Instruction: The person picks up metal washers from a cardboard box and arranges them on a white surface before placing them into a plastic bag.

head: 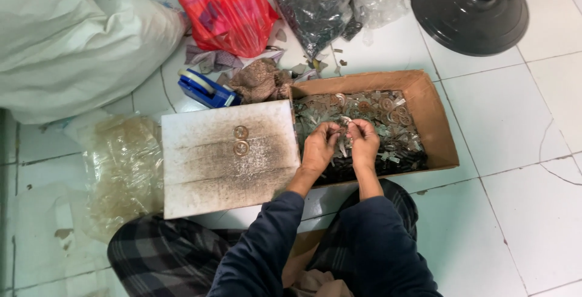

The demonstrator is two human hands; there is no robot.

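Both hands meet over the cardboard box (433,112): the left hand (319,145) and the right hand (364,142) have fingers pinched narrow around a small metal piece (346,128) held between them, too small to make out clearly. Below them the box is heaped with small metal parts (388,115), seemingly most of the pile. Just left, on the stained white board (206,176), only two round rings (240,140) lie finished, so little looks done. Farther off are a blue tape dispenser (205,88) and a red plastic bag (225,9).

Even soft daylight, faint shadows, sharp focus
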